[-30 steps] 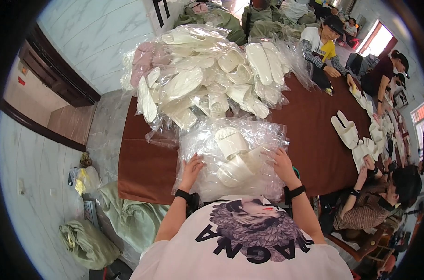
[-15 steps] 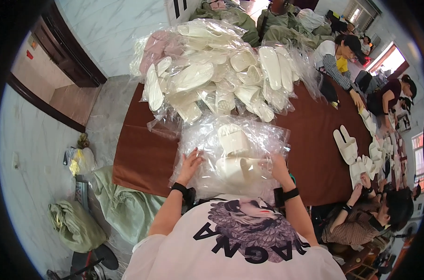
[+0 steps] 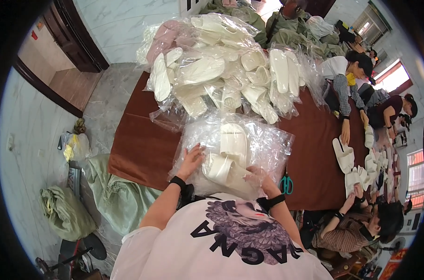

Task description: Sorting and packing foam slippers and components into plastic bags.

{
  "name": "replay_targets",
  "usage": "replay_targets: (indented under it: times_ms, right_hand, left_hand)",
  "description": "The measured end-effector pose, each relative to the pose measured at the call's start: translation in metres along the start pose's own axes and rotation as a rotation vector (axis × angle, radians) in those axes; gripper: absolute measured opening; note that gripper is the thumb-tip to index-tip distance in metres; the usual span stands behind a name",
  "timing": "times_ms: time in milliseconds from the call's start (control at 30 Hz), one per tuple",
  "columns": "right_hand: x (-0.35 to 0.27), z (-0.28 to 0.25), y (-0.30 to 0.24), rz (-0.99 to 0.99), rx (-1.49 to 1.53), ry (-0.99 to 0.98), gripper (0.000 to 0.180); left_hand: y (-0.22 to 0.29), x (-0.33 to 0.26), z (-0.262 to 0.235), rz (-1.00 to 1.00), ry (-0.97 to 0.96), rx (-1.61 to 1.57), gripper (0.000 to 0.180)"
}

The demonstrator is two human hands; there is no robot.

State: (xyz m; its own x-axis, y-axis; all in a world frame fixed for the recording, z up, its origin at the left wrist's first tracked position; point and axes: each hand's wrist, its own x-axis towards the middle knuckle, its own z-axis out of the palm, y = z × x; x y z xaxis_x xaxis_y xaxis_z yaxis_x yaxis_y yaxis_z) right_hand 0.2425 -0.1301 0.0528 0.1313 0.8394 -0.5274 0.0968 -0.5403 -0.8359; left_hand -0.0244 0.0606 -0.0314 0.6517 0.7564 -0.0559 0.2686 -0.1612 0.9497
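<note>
Two cream slippers lie in front of me on flat clear plastic bags (image 3: 275,140). The upper slipper (image 3: 234,142) points away from me; the lower slipper (image 3: 221,170) lies at a slant across its near end. I cannot tell whether plastic covers them. My right hand (image 3: 263,179) closes on the right end of the lower slipper. To the left of that slipper, my left hand (image 3: 192,159) rests over the plastic with its fingers apart, holding nothing.
Bagged cream and pink slippers (image 3: 202,70) are heaped at the far side of the brown-covered table (image 3: 139,144). Teal-handled scissors (image 3: 286,185) lie right of my right hand. Co-workers sit along the right, near loose slippers (image 3: 345,156). Green sacks (image 3: 114,196) stand on the left floor.
My right hand has moved left and nearer me, onto the lower slipper's end. That slipper has shifted left and tilted, and the scissors have come into sight. My left hand stays about in place.
</note>
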Motion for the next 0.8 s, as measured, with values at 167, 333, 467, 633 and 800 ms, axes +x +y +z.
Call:
replay_targets:
  times_ms: [167,333,467,633,800]
  right_hand:
    - [-0.001,0.012,0.003,-0.086,0.166,0.016,0.041]
    - [-0.027,-0.014,0.012,-0.068,0.086,0.103,0.045]
    - [-0.060,-0.068,0.015,-0.067,-0.141,0.169,0.046]
    - [-0.113,-0.127,0.009,-0.012,-0.190,0.138,0.049]
    - [-0.142,-0.154,0.002,-0.006,-0.358,0.051,0.049]
  left_hand:
    - [-0.024,0.001,0.009,0.038,0.057,0.087,0.018]
    - [-0.016,0.000,0.017,0.069,0.054,0.155,0.020]
    - [-0.025,0.005,0.017,0.072,0.111,0.190,0.021]
    - [-0.012,0.003,0.021,0.121,0.122,0.198,0.008]
    - [-0.005,0.000,0.023,0.111,0.141,0.238,0.007]
